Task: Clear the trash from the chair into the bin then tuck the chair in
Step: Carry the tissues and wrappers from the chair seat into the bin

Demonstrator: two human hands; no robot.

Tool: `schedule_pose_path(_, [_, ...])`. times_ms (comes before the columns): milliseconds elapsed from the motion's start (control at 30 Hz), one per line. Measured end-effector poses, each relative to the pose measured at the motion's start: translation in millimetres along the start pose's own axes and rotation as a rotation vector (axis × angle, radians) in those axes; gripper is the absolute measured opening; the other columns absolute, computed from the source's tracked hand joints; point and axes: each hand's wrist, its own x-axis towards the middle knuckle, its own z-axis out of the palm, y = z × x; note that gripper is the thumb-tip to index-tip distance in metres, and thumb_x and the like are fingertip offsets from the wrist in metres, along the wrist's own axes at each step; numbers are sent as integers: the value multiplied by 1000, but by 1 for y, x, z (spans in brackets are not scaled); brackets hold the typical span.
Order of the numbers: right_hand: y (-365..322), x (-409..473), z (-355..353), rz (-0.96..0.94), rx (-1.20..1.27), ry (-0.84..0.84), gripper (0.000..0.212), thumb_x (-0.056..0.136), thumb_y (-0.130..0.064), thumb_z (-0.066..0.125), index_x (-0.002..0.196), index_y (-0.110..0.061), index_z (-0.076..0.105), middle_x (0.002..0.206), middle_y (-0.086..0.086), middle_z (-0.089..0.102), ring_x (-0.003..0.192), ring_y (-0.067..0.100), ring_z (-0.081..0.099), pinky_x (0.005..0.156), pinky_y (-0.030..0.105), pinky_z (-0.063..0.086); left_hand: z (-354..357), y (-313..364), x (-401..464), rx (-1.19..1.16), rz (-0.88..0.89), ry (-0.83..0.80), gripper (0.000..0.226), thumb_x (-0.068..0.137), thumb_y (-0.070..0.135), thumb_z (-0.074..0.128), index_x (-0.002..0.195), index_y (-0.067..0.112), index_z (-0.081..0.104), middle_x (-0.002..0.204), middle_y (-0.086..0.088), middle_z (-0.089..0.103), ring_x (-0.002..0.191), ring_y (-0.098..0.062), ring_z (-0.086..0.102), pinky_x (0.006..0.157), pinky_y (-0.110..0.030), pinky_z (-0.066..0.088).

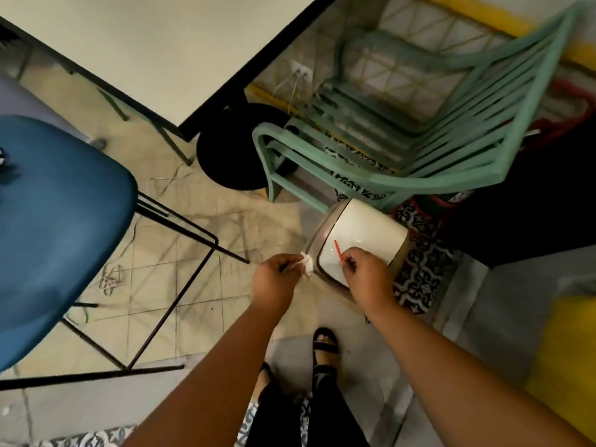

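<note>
A: Where are the hands?

B: Both sit low in the middle of the frame, at the bin (pixel 361 235). The left hand (pixel 274 279) is curled tight round a crumpled white tissue (pixel 307 264), just beside the bin's left edge. The right hand (pixel 366 274) pinches a thin red straw (pixel 338 250) between its fingertips, and the straw slants up over the bin's white lid.

A: Is the lid up?

B: It looks closed; the right hand lies over its near corner.

A: And the chair?

B: The blue chair (pixel 61 227) fills the left side of the frame, its black wire legs spreading over the tiled floor (pixel 193 301), well apart from the bin. A few scraps lie at the far left edge of its seat, too small to name. The white table (pixel 154 50) takes the upper left, and a green slatted chair (pixel 419 130) stands in the upper right, just behind the bin
</note>
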Motion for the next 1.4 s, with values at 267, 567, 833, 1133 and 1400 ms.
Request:
schedule_pose_path(267, [8, 14, 23, 132, -90, -131, 17, 91, -12, 56, 106, -13, 65, 103, 9, 69, 93, 23, 66, 83, 29, 52, 12, -8, 0, -2, -51, 65, 13, 85, 22, 70, 98, 24, 73, 91, 10, 71, 80, -2, 65, 60, -5, 47])
schedule_pose_path(567, [11, 13, 5, 207, 7, -203, 16, 91, -11, 51, 102, -7, 62, 104, 14, 64, 98, 30, 60, 77, 30, 45, 52, 11, 13, 187, 14, -17, 15, 86, 20, 67, 100, 21, 73, 94, 8, 67, 83, -5, 60, 68, -8, 44])
schedule_pose_path(833, [21, 6, -24, 262, 216, -84, 15, 87, -16, 65, 101, -12, 66, 93, -1, 65, 83, 13, 59, 69, 18, 44, 100, 13, 34, 533, 86, -63, 20, 90, 21, 58, 105, 19, 71, 97, 0, 72, 77, -11, 58, 65, -20, 43])
schedule_pose_path(1133, [23, 7, -44, 266, 272, 13, 9, 88, -19, 64, 95, -14, 65, 97, 1, 66, 82, 8, 58, 59, 5, 36, 127, 0, 46, 712, 135, -401, 24, 91, 14, 55, 112, 11, 66, 108, -8, 68, 100, -26, 63, 81, -29, 48])
schedule_pose_path(1400, [-17, 4, -42, 239, 242, 1, 19, 85, -25, 68, 101, -15, 65, 99, 2, 68, 83, 15, 62, 69, 24, 50, 73, 6, 35, 537, 95, -341, 23, 94, 26, 56, 110, 14, 66, 106, -6, 68, 97, -23, 63, 74, -22, 41])
